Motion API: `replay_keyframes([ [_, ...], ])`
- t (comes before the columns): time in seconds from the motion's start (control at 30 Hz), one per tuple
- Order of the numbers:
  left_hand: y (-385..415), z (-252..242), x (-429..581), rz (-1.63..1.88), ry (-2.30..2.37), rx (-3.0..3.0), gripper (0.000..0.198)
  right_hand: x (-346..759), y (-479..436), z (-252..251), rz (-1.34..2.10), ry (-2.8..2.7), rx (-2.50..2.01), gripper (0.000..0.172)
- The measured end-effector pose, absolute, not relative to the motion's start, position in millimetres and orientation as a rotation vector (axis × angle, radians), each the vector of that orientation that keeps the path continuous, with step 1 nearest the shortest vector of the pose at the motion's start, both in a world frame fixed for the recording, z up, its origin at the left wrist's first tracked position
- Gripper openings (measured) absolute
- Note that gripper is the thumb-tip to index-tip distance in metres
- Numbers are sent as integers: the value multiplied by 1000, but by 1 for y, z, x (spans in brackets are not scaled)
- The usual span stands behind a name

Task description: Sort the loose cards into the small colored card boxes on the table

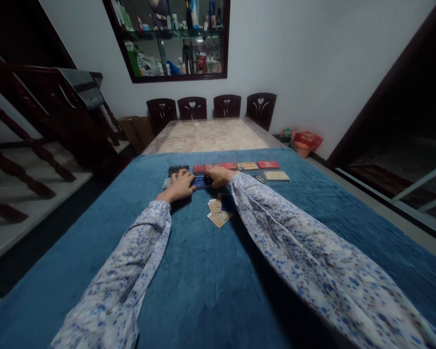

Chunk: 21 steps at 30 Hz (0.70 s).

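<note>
Both my arms in flowered sleeves reach out over a blue cloth [203, 271] on the table. My left hand [179, 186] and my right hand [220, 176] meet on a dark blue card [200, 182], each with fingers closed on an end of it. A row of cards lies just beyond: a black card [178, 169], red cards [202, 168], a tan card [247, 166] and another red card [268, 164]. A further tan card [276, 176] lies to the right. A loose pile of tan cards [218, 212] sits under my right forearm.
Past the cloth the table's bare marble top [212, 134] runs to four dark wooden chairs [210, 106]. A glass wall cabinet [174, 39] holds bottles. A wooden stair rail [39, 126] stands left. Red bags [305, 141] lie on the floor at right.
</note>
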<state>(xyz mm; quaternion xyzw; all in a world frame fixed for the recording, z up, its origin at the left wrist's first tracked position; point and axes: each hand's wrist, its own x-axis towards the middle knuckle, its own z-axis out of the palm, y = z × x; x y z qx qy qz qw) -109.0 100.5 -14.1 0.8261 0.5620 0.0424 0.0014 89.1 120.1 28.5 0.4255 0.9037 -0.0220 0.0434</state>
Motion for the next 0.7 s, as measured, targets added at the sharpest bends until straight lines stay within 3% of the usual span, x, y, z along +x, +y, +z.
replay_keyframes([
  [0.7, 103, -19, -119, 279, 1684, 2684, 48, 99, 122, 29, 36, 2839, 1225, 40],
])
